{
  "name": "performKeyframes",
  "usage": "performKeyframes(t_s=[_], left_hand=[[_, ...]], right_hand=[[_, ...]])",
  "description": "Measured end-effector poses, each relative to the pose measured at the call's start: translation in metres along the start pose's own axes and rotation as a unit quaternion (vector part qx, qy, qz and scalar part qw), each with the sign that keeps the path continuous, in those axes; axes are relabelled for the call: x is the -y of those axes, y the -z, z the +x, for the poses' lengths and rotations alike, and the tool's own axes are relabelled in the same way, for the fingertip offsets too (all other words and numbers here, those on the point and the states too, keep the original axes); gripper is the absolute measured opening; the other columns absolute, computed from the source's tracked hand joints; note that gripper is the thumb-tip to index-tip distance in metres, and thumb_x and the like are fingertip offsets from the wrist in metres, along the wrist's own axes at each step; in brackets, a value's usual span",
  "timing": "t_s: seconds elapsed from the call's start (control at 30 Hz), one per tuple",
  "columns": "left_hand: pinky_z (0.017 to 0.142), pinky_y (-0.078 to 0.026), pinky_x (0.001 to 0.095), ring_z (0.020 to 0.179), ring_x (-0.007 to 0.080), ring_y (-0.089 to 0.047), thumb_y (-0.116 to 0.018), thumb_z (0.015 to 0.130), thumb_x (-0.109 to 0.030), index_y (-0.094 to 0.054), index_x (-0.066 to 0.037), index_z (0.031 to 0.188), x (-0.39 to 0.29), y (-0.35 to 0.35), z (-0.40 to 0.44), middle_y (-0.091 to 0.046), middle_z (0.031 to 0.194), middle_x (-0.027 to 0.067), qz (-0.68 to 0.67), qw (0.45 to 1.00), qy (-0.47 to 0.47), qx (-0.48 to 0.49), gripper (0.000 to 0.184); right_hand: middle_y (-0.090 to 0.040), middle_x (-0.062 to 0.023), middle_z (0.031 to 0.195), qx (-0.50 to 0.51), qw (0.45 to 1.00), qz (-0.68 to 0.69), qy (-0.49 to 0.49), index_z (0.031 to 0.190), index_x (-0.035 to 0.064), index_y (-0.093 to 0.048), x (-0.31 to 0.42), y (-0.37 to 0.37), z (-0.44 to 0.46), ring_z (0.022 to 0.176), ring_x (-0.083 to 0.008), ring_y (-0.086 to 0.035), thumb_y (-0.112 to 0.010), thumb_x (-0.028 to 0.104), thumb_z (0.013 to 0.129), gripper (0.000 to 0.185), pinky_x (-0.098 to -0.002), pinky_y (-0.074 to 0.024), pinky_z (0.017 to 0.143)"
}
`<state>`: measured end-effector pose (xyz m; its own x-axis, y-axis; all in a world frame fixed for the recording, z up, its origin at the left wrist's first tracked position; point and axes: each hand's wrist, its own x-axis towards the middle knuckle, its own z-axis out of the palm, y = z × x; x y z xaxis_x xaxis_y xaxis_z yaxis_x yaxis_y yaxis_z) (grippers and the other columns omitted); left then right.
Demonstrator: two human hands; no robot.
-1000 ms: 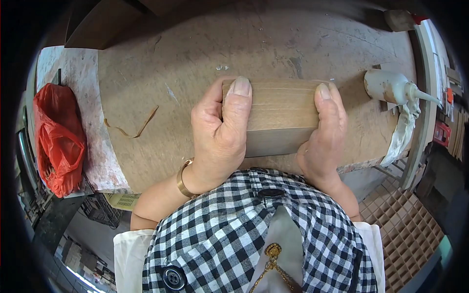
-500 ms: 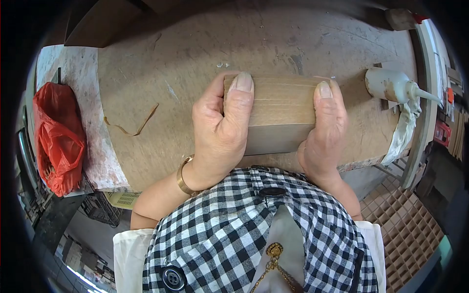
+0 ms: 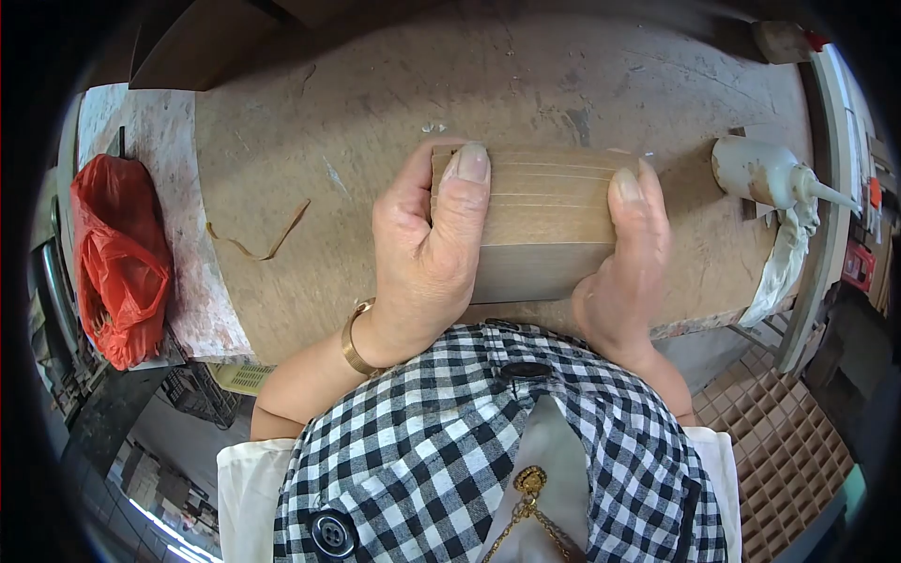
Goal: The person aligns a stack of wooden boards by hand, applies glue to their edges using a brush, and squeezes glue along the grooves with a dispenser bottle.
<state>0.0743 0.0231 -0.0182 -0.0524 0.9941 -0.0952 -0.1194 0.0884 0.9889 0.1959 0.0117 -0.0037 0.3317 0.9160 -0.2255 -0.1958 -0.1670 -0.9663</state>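
Held between both hands, just in front of my body, is a stack of brown wood-grain boards [image 3: 549, 202]. Thin seam lines run across its upper side, and a greyer smooth face points toward me. My left hand [image 3: 427, 220] grips the left end, thumb on top and fingers behind, mostly hidden. At the other end my right hand [image 3: 633, 249] is closed on the stack, its thumb on the edge and a fingertip beyond it. A thin curled brown strip [image 3: 263, 255] lies on the worktable left of my left hand.
A white glue bottle [image 3: 758, 172] with a pointed nozzle lies at the right of the worktable [image 3: 375, 113]. On the left is a red plastic bag [image 3: 122, 263]. A brown panel [image 3: 192, 52] stands at the back left, and a lattice rack [image 3: 774, 422] sits below right.
The stack and both hands stay nearly in place, the right thumb slightly lower on its end. The surroundings shift a little to the right in view.
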Motion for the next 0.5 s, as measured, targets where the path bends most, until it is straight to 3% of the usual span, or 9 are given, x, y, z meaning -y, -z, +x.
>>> performKeyframes(t_s=[0.5], left_hand=[[0.051, -0.030, 0.0173, 0.056, 0.0052, -0.035, -0.046, 0.091, -0.020, -0.055, -0.001, 0.092, 0.0038, -0.0014, -0.0006, -0.044, 0.066, -0.0029, -0.003, 1.000, -0.004, -0.009, 0.021]], right_hand=[[-0.053, -0.0032, 0.083, 0.016, 0.998, -0.041, 0.038, 0.107, -0.0022, -0.049, -0.0050, 0.0022, -0.0015, 0.071, -0.0082, -0.039, -0.038, 0.011, 0.087, 0.026, -0.0208, -0.0332, 0.066]])
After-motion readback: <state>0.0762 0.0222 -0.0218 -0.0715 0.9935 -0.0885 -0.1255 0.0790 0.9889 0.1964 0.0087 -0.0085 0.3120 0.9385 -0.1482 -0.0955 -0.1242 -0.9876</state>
